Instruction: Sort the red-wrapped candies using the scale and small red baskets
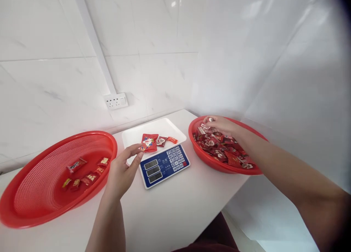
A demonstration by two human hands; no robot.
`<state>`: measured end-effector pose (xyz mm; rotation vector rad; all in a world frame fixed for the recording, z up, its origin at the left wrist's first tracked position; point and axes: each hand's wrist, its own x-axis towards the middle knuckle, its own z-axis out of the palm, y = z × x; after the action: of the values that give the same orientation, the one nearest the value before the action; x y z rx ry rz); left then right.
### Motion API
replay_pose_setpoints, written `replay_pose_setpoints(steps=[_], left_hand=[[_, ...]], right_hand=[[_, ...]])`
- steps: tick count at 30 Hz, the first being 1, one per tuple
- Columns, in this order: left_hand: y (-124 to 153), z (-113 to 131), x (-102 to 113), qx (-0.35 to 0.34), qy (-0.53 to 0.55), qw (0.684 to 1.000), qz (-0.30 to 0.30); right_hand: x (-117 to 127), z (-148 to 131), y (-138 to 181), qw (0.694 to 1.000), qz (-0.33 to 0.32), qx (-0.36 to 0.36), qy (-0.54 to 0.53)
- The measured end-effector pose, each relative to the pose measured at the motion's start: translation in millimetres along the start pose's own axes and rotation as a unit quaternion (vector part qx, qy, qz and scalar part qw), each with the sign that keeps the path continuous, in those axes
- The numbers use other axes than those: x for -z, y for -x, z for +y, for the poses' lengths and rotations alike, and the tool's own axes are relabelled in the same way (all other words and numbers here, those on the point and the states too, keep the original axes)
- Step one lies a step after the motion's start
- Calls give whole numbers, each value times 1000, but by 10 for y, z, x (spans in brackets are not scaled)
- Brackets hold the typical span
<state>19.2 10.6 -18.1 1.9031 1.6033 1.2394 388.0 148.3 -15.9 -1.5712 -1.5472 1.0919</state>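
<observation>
- The red packet (149,142) lies on the scale (164,166); the left hand (120,173) is beside it, grip moderately wide.
- Right of the scale, the right hand (221,125) is over candies (218,145); its grip I cannot tell.
- Left of the scale stands a red basket (41,175).
- Behind the scale, a wall socket (116,101).

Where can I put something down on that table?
The white table is bare in front of the scale, between the left forearm and the table's right edge. The tray has a bare strip behind its candies. It's crowded in the right basket, under the right hand.
</observation>
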Motion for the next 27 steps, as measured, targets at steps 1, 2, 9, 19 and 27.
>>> replay_pose_setpoints(steps=[1, 2, 9, 19, 27], left_hand=[[4, 3, 6, -6, 5, 1000, 4], [9, 5, 15, -11, 9, 1000, 7], [48, 6, 130, -10, 28, 999, 28], [55, -32, 165, -6, 39, 998, 43], [54, 2, 181, 3, 32, 999, 30]], right_hand=[[-116, -66, -34, 1000, -8, 4, -30], [-246, -133, -68, 999, -23, 7, -48], [-1107, -511, -229, 986, -158, 47, -22], [-1347, -724, -395, 980, -186, 76, 9], [-1400, -794, -405, 981, -164, 95, 40]])
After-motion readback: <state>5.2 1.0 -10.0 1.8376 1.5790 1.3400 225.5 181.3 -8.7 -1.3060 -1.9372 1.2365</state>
